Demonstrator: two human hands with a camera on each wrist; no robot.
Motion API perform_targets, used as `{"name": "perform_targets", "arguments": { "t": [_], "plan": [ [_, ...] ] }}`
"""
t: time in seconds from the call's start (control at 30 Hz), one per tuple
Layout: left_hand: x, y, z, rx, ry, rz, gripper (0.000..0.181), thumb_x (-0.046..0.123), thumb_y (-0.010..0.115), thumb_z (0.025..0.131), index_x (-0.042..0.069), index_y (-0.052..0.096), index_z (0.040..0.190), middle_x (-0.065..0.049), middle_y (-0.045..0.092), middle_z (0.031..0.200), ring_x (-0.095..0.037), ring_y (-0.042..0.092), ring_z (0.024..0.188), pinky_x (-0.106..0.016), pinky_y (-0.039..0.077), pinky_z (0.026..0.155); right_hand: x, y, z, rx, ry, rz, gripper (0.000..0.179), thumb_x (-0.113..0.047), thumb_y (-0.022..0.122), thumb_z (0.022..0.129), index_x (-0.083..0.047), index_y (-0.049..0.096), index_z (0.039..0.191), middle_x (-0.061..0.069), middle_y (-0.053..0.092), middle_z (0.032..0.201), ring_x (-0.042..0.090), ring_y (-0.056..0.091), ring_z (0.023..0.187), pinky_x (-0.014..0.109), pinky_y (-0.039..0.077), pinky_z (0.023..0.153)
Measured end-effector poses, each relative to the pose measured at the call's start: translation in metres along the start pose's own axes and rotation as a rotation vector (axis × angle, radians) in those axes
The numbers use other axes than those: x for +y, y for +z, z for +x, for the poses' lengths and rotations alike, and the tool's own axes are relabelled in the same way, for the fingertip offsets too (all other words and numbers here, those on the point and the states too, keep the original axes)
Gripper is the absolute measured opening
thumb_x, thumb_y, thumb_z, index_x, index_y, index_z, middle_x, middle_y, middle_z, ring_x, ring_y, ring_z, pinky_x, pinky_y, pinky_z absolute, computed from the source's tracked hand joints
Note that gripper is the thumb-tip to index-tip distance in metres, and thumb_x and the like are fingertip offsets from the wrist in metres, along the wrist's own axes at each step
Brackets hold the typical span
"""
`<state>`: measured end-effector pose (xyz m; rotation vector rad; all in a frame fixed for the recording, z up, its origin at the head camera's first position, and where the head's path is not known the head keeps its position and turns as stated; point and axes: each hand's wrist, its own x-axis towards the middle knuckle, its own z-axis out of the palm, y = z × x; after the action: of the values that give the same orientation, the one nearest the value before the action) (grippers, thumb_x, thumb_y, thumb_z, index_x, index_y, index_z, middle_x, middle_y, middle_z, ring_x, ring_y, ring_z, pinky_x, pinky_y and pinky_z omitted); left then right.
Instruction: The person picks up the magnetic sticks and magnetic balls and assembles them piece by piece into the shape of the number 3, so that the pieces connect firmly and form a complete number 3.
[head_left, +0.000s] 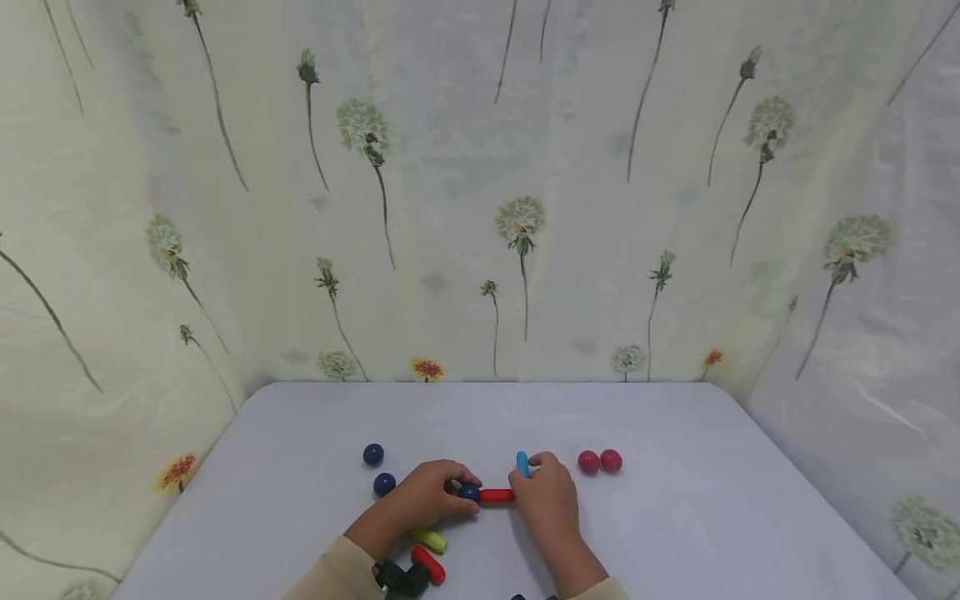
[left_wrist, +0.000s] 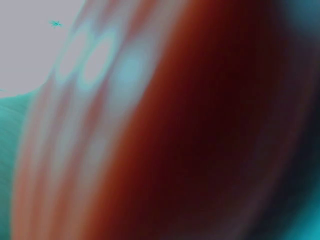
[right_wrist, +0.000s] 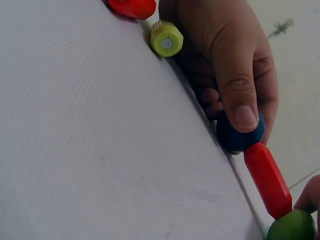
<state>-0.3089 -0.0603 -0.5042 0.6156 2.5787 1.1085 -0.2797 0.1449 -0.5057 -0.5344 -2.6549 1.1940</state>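
Observation:
In the head view my left hand (head_left: 431, 492) pinches a dark blue ball (head_left: 469, 492) between thumb and fingers. One end of a red magnetic rod (head_left: 497, 496) meets this ball. Its other end meets a green ball (right_wrist: 292, 227), seen in the right wrist view with a right fingertip against it; the right hand hides that ball from the head camera. A light blue magnetic rod (head_left: 522, 464) sticks up between the thumb and forefinger of my right hand (head_left: 550, 500). Blurred skin fills most of the left wrist view.
Two dark blue balls (head_left: 373, 454) lie left of the hands, and two red balls (head_left: 588, 462) to the right. Under the left forearm are a yellow-green rod (head_left: 430, 540) and another red rod (head_left: 428, 565). A flowered cloth (head_left: 450, 208) hangs behind the white table (head_left: 675, 517).

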Motion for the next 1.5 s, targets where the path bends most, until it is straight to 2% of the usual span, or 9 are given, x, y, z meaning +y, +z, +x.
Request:
{"name": "perform_targets", "arguments": {
  "t": [0.17,0.33,0.6,0.9,1.1,1.27,1.37,1.5],
  "plan": [
    [-0.001,0.0,-0.001,0.007,-0.019,0.006,0.028,0.033,0.087,0.086,0.033,0.078,0.112,0.013,0.067,0.107,-0.013,0.059,0.095,-0.036,0.054,0.087,0.0,0.003,0.0,0.027,0.0,0.054,0.045,-0.031,0.071,0.095,0.0,0.061,0.126,0.013,0.065,0.103,0.027,0.062,0.094,0.04,0.061,0.079],
    [-0.002,-0.002,-0.001,0.005,-0.014,-0.001,0.028,0.033,0.087,0.086,0.034,0.078,0.113,0.014,0.067,0.107,-0.013,0.059,0.095,-0.036,0.053,0.086,0.001,0.0,0.002,0.059,-0.022,0.144,0.038,-0.028,0.068,0.098,-0.004,0.062,0.126,0.012,0.064,0.104,0.026,0.061,0.093,0.033,0.059,0.073],
    [-0.003,-0.004,0.002,0.003,-0.011,-0.004,0.028,0.033,0.087,0.087,0.033,0.078,0.113,0.013,0.067,0.107,-0.013,0.059,0.095,-0.036,0.053,0.087,0.0,-0.008,0.004,0.039,-0.092,0.215,0.031,-0.024,0.063,0.098,-0.01,0.064,0.125,0.009,0.066,0.105,0.023,0.06,0.091,0.029,0.057,0.071],
    [-0.008,0.001,-0.002,-0.007,-0.043,-0.027,0.027,0.032,0.088,0.086,0.033,0.078,0.111,0.011,0.066,0.102,-0.015,0.059,0.092,-0.034,0.05,0.08,0.005,-0.017,0.002,-0.032,-0.101,0.148,0.026,-0.021,0.067,0.096,-0.011,0.067,0.12,0.005,0.065,0.1,0.021,0.059,0.091,0.028,0.057,0.07],
    [-0.009,0.006,-0.001,0.003,-0.022,-0.031,0.028,0.032,0.088,0.085,0.034,0.078,0.111,0.013,0.067,0.106,-0.014,0.059,0.095,-0.035,0.052,0.084,0.027,-0.029,0.011,-0.033,-0.124,0.068,0.024,-0.021,0.064,0.099,-0.011,0.067,0.121,0.004,0.065,0.098,0.02,0.057,0.087,0.028,0.051,0.07],
    [-0.008,0.004,0.0,0.004,-0.04,-0.02,0.028,0.033,0.088,0.085,0.036,0.077,0.111,0.014,0.067,0.107,-0.013,0.059,0.095,-0.037,0.053,0.087,0.04,-0.041,0.019,-0.009,-0.134,0.038,0.026,-0.021,0.062,0.098,-0.01,0.067,0.121,0.004,0.066,0.098,0.02,0.059,0.085,0.03,0.05,0.069],
    [-0.006,0.002,0.0,0.005,-0.041,-0.009,0.028,0.034,0.087,0.086,0.037,0.077,0.111,0.015,0.067,0.108,-0.012,0.058,0.096,-0.038,0.053,0.09,0.042,-0.048,0.022,0.016,-0.148,0.034,0.029,-0.023,0.063,0.098,-0.008,0.067,0.122,0.006,0.069,0.103,0.022,0.062,0.092,0.035,0.053,0.076],
    [-0.003,0.0,0.001,0.003,-0.032,-0.005,0.028,0.035,0.087,0.086,0.037,0.077,0.112,0.015,0.066,0.109,-0.012,0.058,0.096,-0.037,0.052,0.088,0.045,-0.058,0.023,0.06,-0.151,0.008,0.034,-0.024,0.066,0.097,-0.007,0.066,0.126,0.009,0.071,0.114,0.025,0.065,0.105,0.045,0.053,0.091]
  ]
}}
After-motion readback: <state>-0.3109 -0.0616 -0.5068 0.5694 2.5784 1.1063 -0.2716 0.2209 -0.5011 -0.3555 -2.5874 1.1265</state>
